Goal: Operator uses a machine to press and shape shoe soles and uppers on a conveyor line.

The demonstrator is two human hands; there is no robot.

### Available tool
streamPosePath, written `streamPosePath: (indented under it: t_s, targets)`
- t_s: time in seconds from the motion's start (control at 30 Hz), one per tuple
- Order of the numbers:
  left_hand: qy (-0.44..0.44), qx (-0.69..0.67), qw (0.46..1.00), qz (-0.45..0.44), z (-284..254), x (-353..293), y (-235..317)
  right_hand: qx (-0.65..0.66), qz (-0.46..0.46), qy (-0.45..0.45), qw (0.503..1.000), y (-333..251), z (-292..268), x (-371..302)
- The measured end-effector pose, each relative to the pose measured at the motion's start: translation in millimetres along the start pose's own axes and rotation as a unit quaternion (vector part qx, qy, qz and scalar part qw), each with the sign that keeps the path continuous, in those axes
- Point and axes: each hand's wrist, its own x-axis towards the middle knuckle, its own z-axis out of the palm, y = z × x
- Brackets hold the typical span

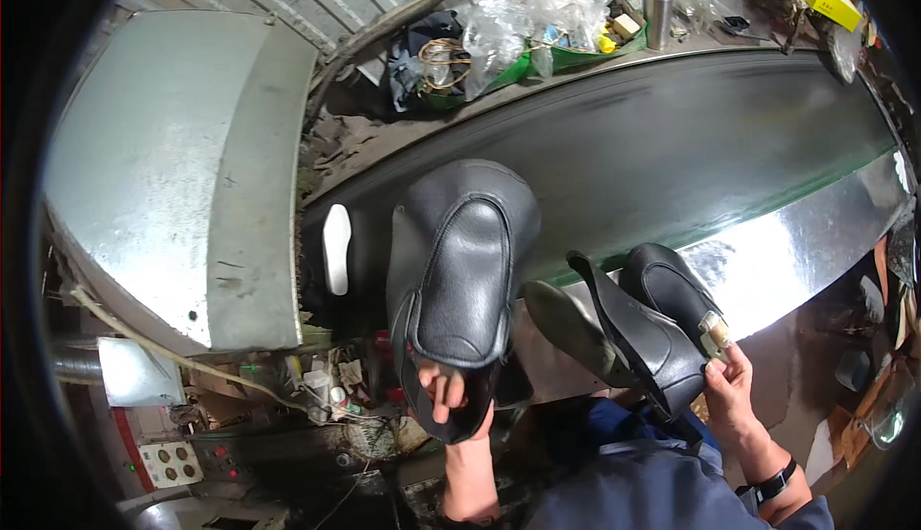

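My left hand (449, 398) is pushed into the opening of a black leather shoe upper (464, 281) and grips its heel end. Its curled fingers show through the opening, and the toe points away from me over the belt. To the right, my right hand (731, 391) pinches a small beige, partly see-through piece (713, 332) whose kind I cannot make out. These fingers are close to the heel of a second black upper (652, 348); whether they touch it, I cannot tell. Another black toe (667, 281) and a grey-olive curved piece (566, 324) lie beside it.
A dark conveyor belt (672, 137) runs across, with a white shoe-shaped piece (336, 249) at its left end beside a metal machine hood (182, 175). Along the far ledge are a green tray (508, 74) of plastic bags and a steel flask (658, 14). A control panel (173, 463) is lower left.
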Motion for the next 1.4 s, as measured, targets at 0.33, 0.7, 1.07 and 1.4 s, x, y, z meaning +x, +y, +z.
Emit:
streamPosePath:
  t_s: [0.33,0.7,1.07,1.4]
  targets:
    - [-0.026,-0.038,0.995,0.083,1,-19,12,-0.005,0.009,-0.014,1.000,-11,18,0]
    - [0.368,0.101,0.908,0.172,10,26,-1,-0.162,-0.074,-0.050,0.983,-15,-8,-8]
    - [0.274,0.554,0.752,-0.230,-79,100,-73,-0.571,-0.416,-0.293,0.644,76,5,11]
    - [0.317,0.798,0.508,-0.073,-108,79,-104,-0.402,-0.217,-0.224,0.860,116,16,38]
